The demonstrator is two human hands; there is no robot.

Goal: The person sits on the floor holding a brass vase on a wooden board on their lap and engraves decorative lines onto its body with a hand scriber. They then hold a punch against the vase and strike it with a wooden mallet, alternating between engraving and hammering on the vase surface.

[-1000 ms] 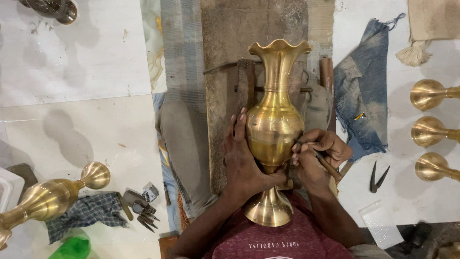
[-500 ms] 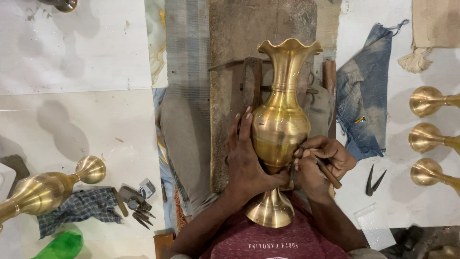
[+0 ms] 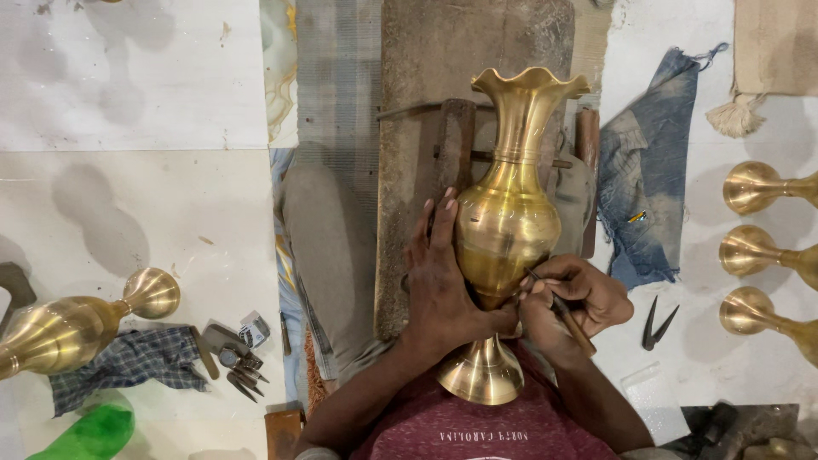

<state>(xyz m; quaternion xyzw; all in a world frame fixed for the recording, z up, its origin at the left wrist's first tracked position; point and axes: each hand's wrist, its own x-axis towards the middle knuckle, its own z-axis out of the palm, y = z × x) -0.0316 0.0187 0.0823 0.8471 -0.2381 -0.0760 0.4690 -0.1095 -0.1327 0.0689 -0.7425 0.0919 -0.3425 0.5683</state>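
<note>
Brass vase [image 3: 509, 230] lies along the wooden block [image 3: 426, 102], scalloped mouth pointing away from the person, flared foot back against the red shirt. It is the landmark for everything below.

Left hand [image 3: 443, 285]: fingers spread and wrapped round the vase belly on its left flank, palm pressed on, thumb tucked under towards the neck of the foot. Clamped on the vase, bracing it.

Right hand [image 3: 573, 302]: fingers pinched together on a thin engraving tool [image 3: 558, 307], held like a pen, tip touching the lower right of the vase belly.

Around the vase:
- right of it: blue denim rag [image 3: 648, 187], then small black dividers [image 3: 656, 324] on the floor, then three brass pieces [image 3: 754, 251] in a column at the frame edge
- left of it: grey cloth [image 3: 328, 247], further out a second brass vase [image 3: 77, 328] lying on a checked cloth [image 3: 128, 366], with a clutter of small steel punches [image 3: 239, 362] between

Risks, my read:
- curved polished surface plus a pointed tip: tool can skid and score a stray line across the finish if the angle gets shallow or pressure jumps
- left thumb sits close to the tip path, so a skid could go into it
- vase rests on a round belly; if the left hand loosens it could roll and throw the cut off line
</note>
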